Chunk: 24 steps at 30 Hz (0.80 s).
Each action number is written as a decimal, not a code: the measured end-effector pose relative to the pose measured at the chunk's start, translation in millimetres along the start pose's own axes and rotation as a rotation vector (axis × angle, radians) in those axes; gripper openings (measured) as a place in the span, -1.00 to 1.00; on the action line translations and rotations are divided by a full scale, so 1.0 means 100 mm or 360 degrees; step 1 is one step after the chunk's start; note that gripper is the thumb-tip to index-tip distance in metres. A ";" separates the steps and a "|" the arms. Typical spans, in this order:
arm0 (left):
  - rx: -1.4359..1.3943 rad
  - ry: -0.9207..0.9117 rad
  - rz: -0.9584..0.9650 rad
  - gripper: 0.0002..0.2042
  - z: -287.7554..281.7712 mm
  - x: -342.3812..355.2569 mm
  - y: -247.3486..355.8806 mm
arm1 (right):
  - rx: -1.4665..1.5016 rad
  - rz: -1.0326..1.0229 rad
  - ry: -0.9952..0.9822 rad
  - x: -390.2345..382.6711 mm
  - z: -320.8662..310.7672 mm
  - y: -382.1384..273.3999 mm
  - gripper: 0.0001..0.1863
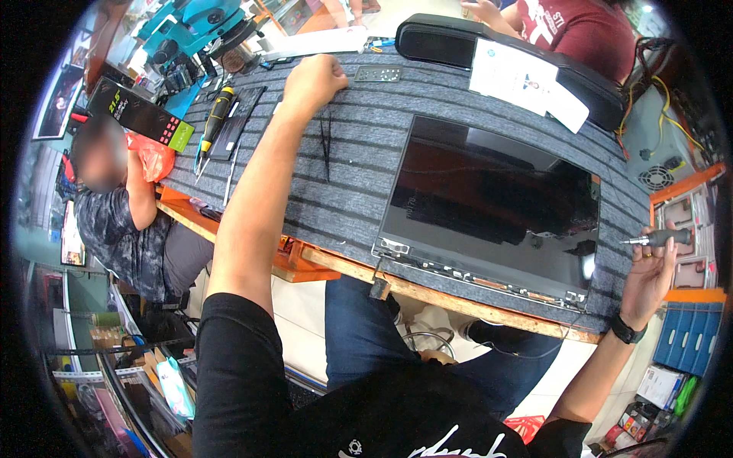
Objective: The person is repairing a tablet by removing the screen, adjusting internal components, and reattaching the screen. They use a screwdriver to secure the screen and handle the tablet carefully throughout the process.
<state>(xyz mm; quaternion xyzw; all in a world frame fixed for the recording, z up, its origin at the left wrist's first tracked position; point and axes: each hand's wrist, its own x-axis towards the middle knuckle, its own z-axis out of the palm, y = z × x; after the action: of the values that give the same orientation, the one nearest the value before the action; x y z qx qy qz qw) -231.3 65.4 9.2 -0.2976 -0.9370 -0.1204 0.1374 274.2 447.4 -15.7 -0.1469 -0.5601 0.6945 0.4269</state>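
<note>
My left hand is over the mat near a small remote, its fingers curled closed on something I cannot make out, if anything. Below it lie thin black strips or tools. My right hand grips a screwdriver with a dark handle and silver shaft, beside the right end of a laptop screen. The screen lies on the striped grey mat, its lower strip exposed with small parts and a cable hanging over the wooden front edge.
A person sits at left near yellow-handled tools and a blue microscope. Another person is behind a black speaker bar with white papers. A metal computer case and blue drawers are at right.
</note>
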 end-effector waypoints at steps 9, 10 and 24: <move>-0.0185 -0.0211 0.0138 -0.78 0.00 -0.03 -0.02 | 0.0018 -0.0006 -0.0015 -0.04 0.14 -0.01 -0.49; -0.0226 -0.0272 0.0112 -0.79 0.00 0.02 -0.07 | 0.0021 0.0001 -0.0036 -0.03 0.13 0.01 -0.50; -0.0443 -0.0268 0.0096 -0.74 -0.02 0.00 -0.28 | -0.0009 0.0025 -0.0019 -0.06 0.22 -0.02 -0.50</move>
<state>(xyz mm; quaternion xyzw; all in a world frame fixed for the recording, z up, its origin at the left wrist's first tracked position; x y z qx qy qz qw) -247.1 42.3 6.9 -0.3507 -0.9102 -0.2195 0.0195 263.6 428.4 -8.3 -0.1484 -0.5634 0.6973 0.4176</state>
